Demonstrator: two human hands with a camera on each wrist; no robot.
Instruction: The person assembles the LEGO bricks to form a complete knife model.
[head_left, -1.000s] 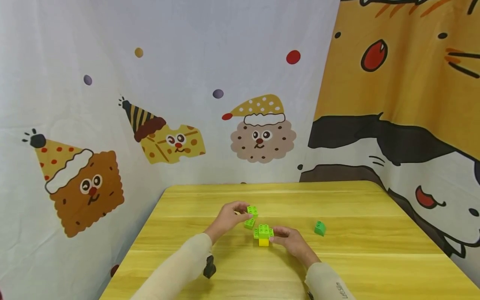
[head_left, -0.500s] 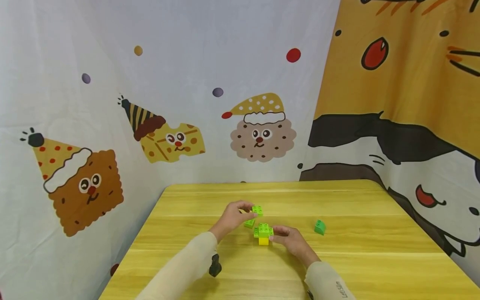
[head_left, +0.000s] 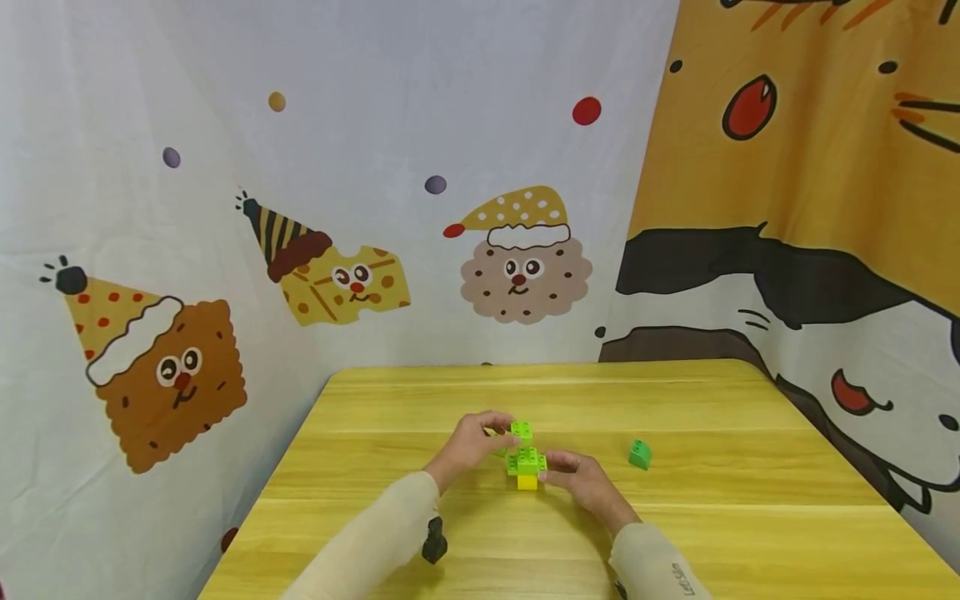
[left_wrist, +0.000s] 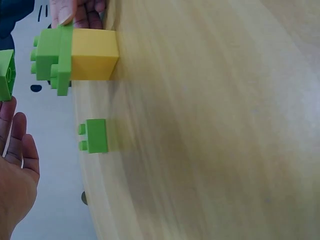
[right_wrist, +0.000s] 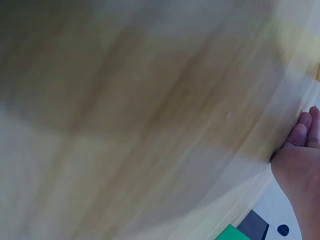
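1. The wooden table (head_left: 675,400) carries a brick stack (head_left: 527,463), standing upright a little left of midway between its side edges and well short of the far edge. A yellow block (head_left: 527,482) forms its base, with a wide green layer (left_wrist: 65,65) and a narrower green brick (left_wrist: 47,55) above.
2. The left hand (head_left: 471,443) pinches a light-green brick (head_left: 521,432) between thumb and fingers, over the stack and apart from it; the left wrist view shows a gap above the top studs (left_wrist: 33,54).
3. The right hand (head_left: 581,481) has thumb and fingers closed on the right end of the wide layer, which should steady the stack.
4. The step in hand looks like seating the held brick. It appears slightly tilted and off-centre in the left wrist view, so levelling it and lining up its edges before lowering would help.
5. Pressing straight down, evenly, while the right hand braces low seems best; a sideways push could tip the narrow base.
6. The left fingers should clear the loose green brick (left_wrist: 96,136), which stands studs-up beside the stack, towards the table's left edge. The darker green brick (head_left: 640,455), nearer the right edge, is out of the way.
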